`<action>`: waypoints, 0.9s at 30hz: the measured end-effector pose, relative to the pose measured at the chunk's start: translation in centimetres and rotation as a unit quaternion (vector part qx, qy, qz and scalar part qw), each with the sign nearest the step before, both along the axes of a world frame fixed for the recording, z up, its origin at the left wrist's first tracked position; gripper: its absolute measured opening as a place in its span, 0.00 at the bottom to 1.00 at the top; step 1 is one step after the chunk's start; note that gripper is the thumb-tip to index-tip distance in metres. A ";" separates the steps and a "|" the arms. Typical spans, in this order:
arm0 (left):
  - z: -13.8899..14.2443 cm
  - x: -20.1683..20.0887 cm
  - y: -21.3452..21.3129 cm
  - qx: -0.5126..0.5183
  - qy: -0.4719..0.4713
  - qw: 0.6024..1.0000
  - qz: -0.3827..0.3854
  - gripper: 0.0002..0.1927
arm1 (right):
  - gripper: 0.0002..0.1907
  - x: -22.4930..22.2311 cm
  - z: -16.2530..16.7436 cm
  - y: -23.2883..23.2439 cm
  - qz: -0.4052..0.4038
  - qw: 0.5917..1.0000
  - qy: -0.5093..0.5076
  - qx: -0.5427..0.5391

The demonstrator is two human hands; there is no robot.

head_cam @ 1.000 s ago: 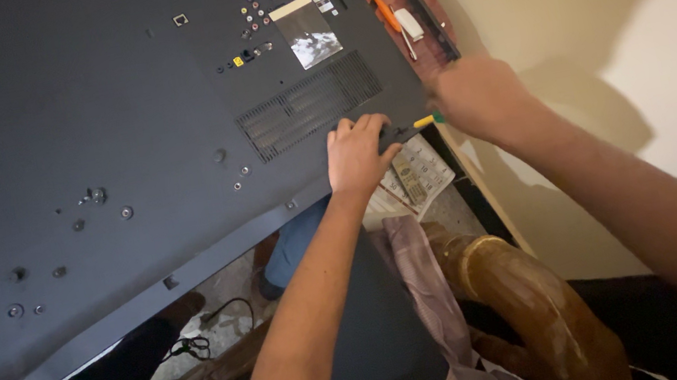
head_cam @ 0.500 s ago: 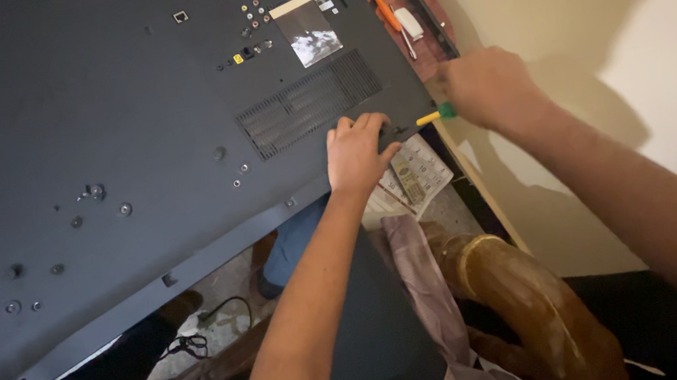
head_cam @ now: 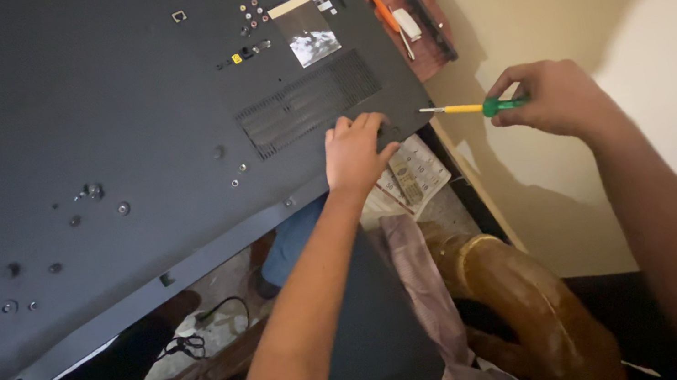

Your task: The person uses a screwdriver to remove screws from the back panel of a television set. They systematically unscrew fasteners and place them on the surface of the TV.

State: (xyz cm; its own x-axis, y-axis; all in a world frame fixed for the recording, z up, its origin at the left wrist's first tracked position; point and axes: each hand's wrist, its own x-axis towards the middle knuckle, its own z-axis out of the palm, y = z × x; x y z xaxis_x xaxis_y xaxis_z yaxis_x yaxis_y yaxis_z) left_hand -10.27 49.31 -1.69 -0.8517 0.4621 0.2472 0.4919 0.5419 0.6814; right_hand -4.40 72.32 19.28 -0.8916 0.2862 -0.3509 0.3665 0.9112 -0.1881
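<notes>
**Screwdriver off the panel corner**

My right hand (head_cam: 549,97) grips the screwdriver (head_cam: 472,108) tight, tip just beside the TV back panel's (head_cam: 113,118) corner. My left hand (head_cam: 355,154) lies flat and empty on that corner, fingers spread.

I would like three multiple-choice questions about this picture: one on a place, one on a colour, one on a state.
1. Where does the left hand rest?
A. on the wall
B. on the corner of the dark back panel
C. on the brown pipe

2. What colours has the screwdriver handle?
A. yellow and green
B. red and black
C. all blue

3. How is the right hand?
A. open and flat
B. hidden
C. closed on the screwdriver

Key: 1 B, fingers lie on the panel's corner; 2 A, yellow part, green end; 3 C, fingers wrap the handle.
</notes>
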 end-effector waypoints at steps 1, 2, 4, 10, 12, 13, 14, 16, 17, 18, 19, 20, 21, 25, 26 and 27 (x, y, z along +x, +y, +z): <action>-0.1 0.0 0.0 -0.003 0.003 1.000 0.000 0.24 | 0.18 0.2 0.0 -0.2 0.022 1.000 0.020 0.003; -0.1 0.1 0.0 0.003 0.013 1.000 -0.005 0.22 | 0.18 0.4 0.0 -0.4 0.021 0.999 0.031 0.013; -0.2 0.2 0.0 0.015 0.033 0.999 -0.015 0.19 | 0.19 0.9 -0.4 -0.9 0.018 0.998 0.055 0.033; -0.4 0.2 0.4 -0.031 0.062 0.998 -0.013 0.14 | 0.20 3.7 -1.3 -1.2 -0.015 0.995 0.096 -0.012; -0.4 0.1 0.5 -0.020 0.041 0.999 -0.014 0.15 | 0.19 4.6 -1.5 -0.9 -0.023 0.994 0.102 -0.030; -0.4 0.1 0.6 -0.015 0.031 0.999 -0.013 0.15 | 0.18 5.1 -1.7 -0.8 -0.026 0.993 0.106 -0.039; -0.3 0.0 0.8 0.001 0.041 0.999 -0.005 0.13 | 0.18 5.5 -1.8 -0.7 -0.044 0.992 0.105 -0.045; -0.2 -0.1 1.2 0.030 0.063 0.997 0.015 0.10 | 0.17 6.4 -2.3 -0.7 -0.075 0.990 0.105 -0.061; -0.2 -0.2 1.4 0.019 0.075 0.997 0.011 0.07 | 0.18 6.8 -2.6 -0.8 -0.089 0.988 0.103 -0.070; -0.1 -0.4 1.8 0.008 0.086 0.996 0.006 0.05 | 0.18 7.3 -2.9 -0.9 -0.104 0.986 0.102 -0.078; 0.0 -0.5 2.1 -0.002 0.097 0.995 -0.001 0.04 | 0.19 8.0 -3.2 -0.9 -0.121 0.984 0.100 -0.085; 0.0 -0.6 2.3 -0.012 0.119 0.993 -0.010 0.03 | 0.18 8.7 -3.5 -0.9 -0.114 0.980 0.124 -0.102; 0.0 -0.7 2.4 -0.023 0.140 0.990 -0.020 0.03 | 0.18 9.5 -4.1 -1.0 -0.108 0.976 0.147 -0.118; -0.3 -0.4 2.8 -0.065 0.203 0.976 -0.042 0.04 | 0.19 11.4 -6.7 -0.6 -0.126 0.952 0.199 -0.196; -0.5 -0.4 2.9 -0.024 0.163 0.986 -0.022 0.04 | 0.20 11.6 -7.7 -0.7 -0.153 0.945 0.211 -0.198; -0.7 -0.3 2.7 0.024 0.117 0.993 -0.004 0.03 | 0.20 12.0 -8.5 -0.7 -0.181 0.939 0.220 -0.191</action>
State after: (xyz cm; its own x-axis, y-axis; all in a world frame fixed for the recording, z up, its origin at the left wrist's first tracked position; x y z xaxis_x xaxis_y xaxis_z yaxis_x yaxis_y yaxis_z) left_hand -10.56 52.03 -2.41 -0.7644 0.4514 0.4603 0.6442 0.5070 0.5726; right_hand 7.63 71.64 10.75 -0.8426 0.5272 -0.1104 0.4504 0.5774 -0.6810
